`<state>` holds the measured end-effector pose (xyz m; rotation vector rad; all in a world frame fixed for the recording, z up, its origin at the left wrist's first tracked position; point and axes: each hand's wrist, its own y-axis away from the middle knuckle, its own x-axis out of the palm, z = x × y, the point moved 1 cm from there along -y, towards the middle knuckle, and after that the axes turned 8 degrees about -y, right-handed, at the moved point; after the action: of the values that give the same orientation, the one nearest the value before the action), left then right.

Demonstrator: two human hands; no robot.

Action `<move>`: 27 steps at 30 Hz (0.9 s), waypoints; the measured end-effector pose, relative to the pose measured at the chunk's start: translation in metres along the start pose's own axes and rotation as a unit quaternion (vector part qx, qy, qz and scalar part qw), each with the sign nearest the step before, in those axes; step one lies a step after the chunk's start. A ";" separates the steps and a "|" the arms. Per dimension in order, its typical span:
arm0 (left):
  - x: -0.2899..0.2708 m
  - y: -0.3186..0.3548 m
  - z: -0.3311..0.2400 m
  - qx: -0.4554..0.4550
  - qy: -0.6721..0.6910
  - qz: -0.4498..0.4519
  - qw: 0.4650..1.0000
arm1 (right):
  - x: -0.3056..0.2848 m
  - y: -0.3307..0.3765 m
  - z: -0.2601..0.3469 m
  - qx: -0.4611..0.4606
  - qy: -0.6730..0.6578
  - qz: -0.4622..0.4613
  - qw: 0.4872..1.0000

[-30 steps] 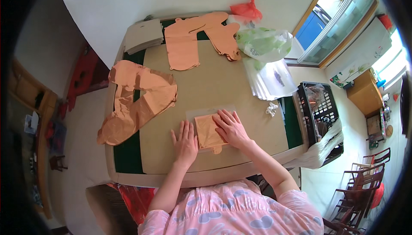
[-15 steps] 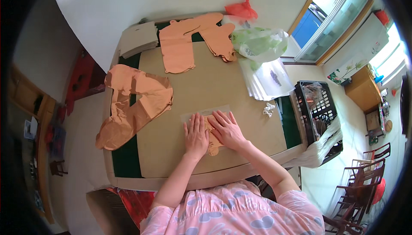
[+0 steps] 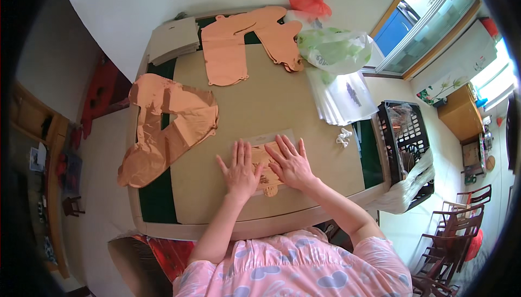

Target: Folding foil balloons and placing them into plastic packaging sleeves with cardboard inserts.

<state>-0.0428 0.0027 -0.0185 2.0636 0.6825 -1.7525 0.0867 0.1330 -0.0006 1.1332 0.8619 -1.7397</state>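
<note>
Near the table's front edge, a folded rose-gold foil balloon (image 3: 267, 176) lies on a thin greyish card (image 3: 260, 137), with a small rounded tab sticking out toward me. My left hand (image 3: 239, 173) rests flat on its left side, fingers stretched and thumb apart. On its right side my right hand (image 3: 293, 167) lies flat with fingers spread. Both palms hide part of the balloon and card. A larger, unfolded, crinkled foil balloon (image 3: 190, 110) is spread at the left. More flat foil balloons (image 3: 225, 61) overlap at the far side.
At the far left sits a stack of grey cards (image 3: 175, 41). Clear plastic sleeves (image 3: 347, 101) lie at right beneath a green-and-white plastic bag (image 3: 336, 52). A small white bundle (image 3: 344, 137) is nearby. A black crate (image 3: 404, 134) stands beside the table; a red bag (image 3: 312, 5) is behind.
My hands have moved apart, the left one sliding left, so more of the folded balloon shows between them. The view has shifted slightly.
</note>
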 end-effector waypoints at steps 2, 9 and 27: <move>-0.005 0.000 0.009 0.003 -0.029 0.011 1.000 | -0.001 0.000 -0.001 0.003 0.000 0.003 1.000; -0.003 0.001 0.029 0.003 -0.072 -0.028 0.997 | 0.000 0.000 0.001 0.003 0.002 0.003 1.000; 0.006 0.017 -0.002 0.192 0.047 -0.040 0.979 | -0.019 0.069 -0.018 -0.111 -0.120 -0.083 0.983</move>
<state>-0.0305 -0.0095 -0.0244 2.4132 0.4873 -1.9693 0.1601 0.1276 0.0047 0.7059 0.9927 -1.8180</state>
